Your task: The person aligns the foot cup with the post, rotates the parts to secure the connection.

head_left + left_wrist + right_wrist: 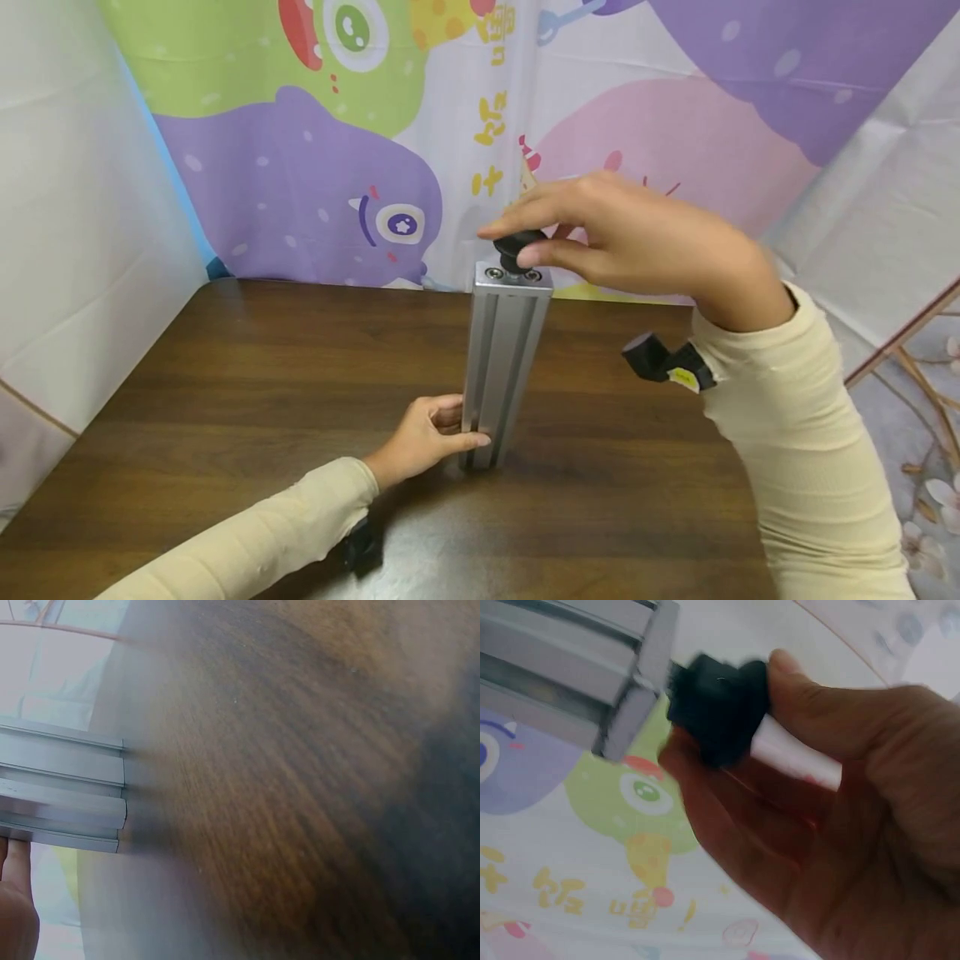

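Note:
An aluminium profile [504, 367] with long grooves stands upright on the wooden table. Its top carries a flat metal end plate [532, 286] with screw heads. From that plate rises a black knob [519, 247]. My right hand [622, 233] pinches the knob between thumb and fingers, and the right wrist view shows the knob [720, 705] in this hold against the plate. Low on the profile, my left hand [420, 437] grips its left side, the thumb across the front face. In the left wrist view the profile's foot [67, 769] meets the table.
The dark wooden table [247, 375] extends around the profile. Behind it hangs a cartoon-print curtain [345, 167], with pale fabric [52, 167] at the left. Black wrist devices sit on both cream sleeves [795, 442].

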Demonstrator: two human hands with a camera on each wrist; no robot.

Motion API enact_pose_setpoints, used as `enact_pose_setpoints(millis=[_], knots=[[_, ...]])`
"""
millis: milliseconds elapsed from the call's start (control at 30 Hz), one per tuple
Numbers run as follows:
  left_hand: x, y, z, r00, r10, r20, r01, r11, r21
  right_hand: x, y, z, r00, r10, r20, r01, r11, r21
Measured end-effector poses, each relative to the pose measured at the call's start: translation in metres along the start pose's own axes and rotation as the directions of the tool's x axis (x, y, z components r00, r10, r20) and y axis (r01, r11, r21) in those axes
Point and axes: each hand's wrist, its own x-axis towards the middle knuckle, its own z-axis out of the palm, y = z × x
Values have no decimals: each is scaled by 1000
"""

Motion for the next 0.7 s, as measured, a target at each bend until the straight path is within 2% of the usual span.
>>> enact_pose_setpoints(millis=[33, 67, 100, 167, 200, 267, 333, 433, 567, 633, 700], knots=[[0, 0, 0, 1000, -3, 0, 3, 1000, -1, 3, -5, 2, 996, 70, -47, -72, 996, -44], [0, 1, 0, 1000, -5, 0, 5, 1000, -1, 6, -10, 6, 985, 139, -107, -150, 982, -111], [0, 1, 0, 1000, -10, 0, 10, 1000, -1, 9, -16, 10, 963, 207, -172, -238, 953, -185], [0, 1, 0, 1000, -13, 1, 13, 1000, -2, 15, -25, 18, 900, 314, -301, -400, 869, -291], [0, 2, 0, 1000, -13, 2, 13, 1000, -3, 18, -28, 22, 868, 343, -359, -462, 823, -331], [0, 2, 0, 1000, -13, 2, 13, 1000, -3, 21, -31, 29, 823, 357, -441, -534, 751, -388], [1, 3, 0, 1000, -12, 3, 12, 1000, -1, 23, -32, 31, 801, 364, -474, -565, 721, -401], [1, 3, 0, 1000, -15, 0, 15, 1000, 1, 23, -32, 33, 790, 370, -489, -580, 710, -399], [1, 2, 0, 1000, -22, -1, 22, 1000, -5, 21, -32, 32, 785, 423, -453, -594, 722, -354], [1, 1, 0, 1000, -24, 0, 24, 1000, -4, 19, -32, 29, 791, 446, -419, -587, 748, -311], [0, 1, 0, 1000, -22, 0, 22, 1000, 1, 14, -30, 25, 814, 460, -356, -556, 795, -244]])
